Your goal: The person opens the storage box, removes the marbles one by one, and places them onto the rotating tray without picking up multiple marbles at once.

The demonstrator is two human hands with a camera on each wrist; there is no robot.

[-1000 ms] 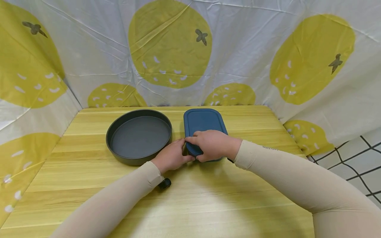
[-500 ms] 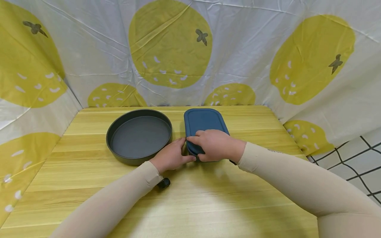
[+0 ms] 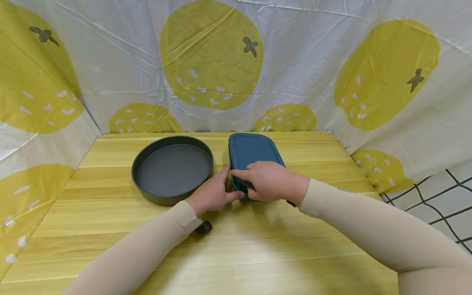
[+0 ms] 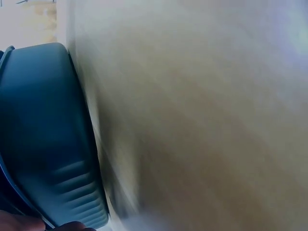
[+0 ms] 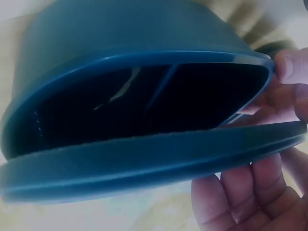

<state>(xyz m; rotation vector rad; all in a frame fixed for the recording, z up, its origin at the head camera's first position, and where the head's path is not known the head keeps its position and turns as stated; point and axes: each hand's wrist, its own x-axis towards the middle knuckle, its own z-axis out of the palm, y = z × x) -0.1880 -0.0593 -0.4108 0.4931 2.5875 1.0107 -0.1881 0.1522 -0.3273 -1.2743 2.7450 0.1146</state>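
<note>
A blue rectangular lunch box [image 5: 125, 33] stands on the table, its matching lid [image 3: 254, 148] raised along the near edge. In the right wrist view a dark gap shows between box and lid [image 5: 144, 161], with a thin divider inside. My right hand [image 3: 271, 180] pinches the lid's near left corner, fingers on top and thumb beneath. My left hand [image 3: 212, 194] holds the near left corner of the box, fingers along its left side and thumb at the front. In the left wrist view the box's ribbed wall [image 4: 43, 110] shows, with fingertips at the bottom edge.
A round dark grey pan [image 3: 172, 170] stands left of the box, close behind my left hand. The wooden table [image 3: 295, 254] reaches back to a white curtain [image 3: 295, 61] with yellow fruit prints. A black wire grid [image 3: 435, 200] is at the right.
The lid's near edge has risen off the box, and its surface now tilts. My right hand has shifted slightly right with it; the left hand has stayed almost in place.
</note>
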